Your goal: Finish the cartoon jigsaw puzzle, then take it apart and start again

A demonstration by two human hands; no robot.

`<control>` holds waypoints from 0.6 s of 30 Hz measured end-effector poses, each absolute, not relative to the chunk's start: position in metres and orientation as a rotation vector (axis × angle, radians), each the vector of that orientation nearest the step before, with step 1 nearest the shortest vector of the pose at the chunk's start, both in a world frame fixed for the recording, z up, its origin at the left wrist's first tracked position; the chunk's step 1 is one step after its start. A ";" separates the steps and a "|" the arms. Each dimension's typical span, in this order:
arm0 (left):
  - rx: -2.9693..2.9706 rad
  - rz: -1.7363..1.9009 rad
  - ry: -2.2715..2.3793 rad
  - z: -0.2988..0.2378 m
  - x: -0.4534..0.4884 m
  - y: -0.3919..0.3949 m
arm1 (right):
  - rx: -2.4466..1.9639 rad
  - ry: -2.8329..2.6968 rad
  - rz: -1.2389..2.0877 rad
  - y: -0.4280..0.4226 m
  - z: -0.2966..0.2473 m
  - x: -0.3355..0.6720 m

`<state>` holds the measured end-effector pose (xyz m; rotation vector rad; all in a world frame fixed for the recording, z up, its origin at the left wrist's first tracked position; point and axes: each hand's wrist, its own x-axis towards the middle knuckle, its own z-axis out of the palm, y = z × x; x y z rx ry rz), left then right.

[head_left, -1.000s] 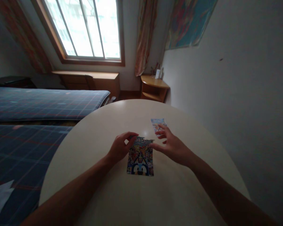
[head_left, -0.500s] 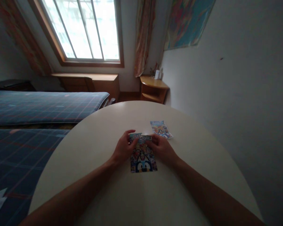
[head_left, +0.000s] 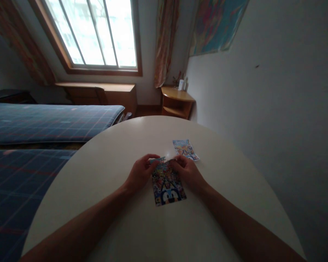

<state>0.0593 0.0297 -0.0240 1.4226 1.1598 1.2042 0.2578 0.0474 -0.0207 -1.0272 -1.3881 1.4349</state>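
A small, colourful jigsaw puzzle lies on the white round table, with a blue cartoon dog's face at its near edge. Its far edge is uneven, with a gap in the middle. My left hand pinches a light-blue jigsaw piece at the far left corner, thumb on top. At the far right corner, the fingers of my right hand close on a piece mostly hidden by them. Just beyond my right hand lies a picture sheet with a similar print.
Beds with blue checked mattresses stand left of the table. A white wall runs along the right. Behind are a wooden corner shelf, a low desk and a bright window.
The puzzle has turned slightly, and its near edge has shifted toward me and right. The gap at the far edge looks wider. My left hand has moved slightly left.
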 end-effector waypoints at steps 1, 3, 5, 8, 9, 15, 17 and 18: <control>1.431 1.200 1.166 -0.023 0.059 0.029 | -1.034 -1.367 1.440 0.047 -0.020 0.258; 1.440 1.196 1.168 -0.023 0.059 0.029 | -1.043 -1.323 1.450 0.047 -0.019 0.257; 1.454 1.185 1.171 -0.023 0.059 0.028 | -1.022 -1.311 1.460 0.046 -0.019 0.256; 1.508 1.156 1.197 -0.022 0.060 0.027 | -0.962 -1.354 1.461 0.046 -0.020 0.256; 1.525 1.153 1.212 -0.021 0.060 0.027 | -0.948 -1.360 1.453 0.047 -0.021 0.256; 1.556 1.275 1.310 -0.021 0.060 0.029 | -0.971 -1.319 1.381 0.052 -0.029 0.257; 1.556 1.298 1.327 -0.022 0.060 0.030 | -0.981 -1.338 1.350 0.053 -0.030 0.257; 1.549 1.304 1.336 -0.022 0.060 0.030 | -0.983 -1.355 1.330 0.053 -0.030 0.257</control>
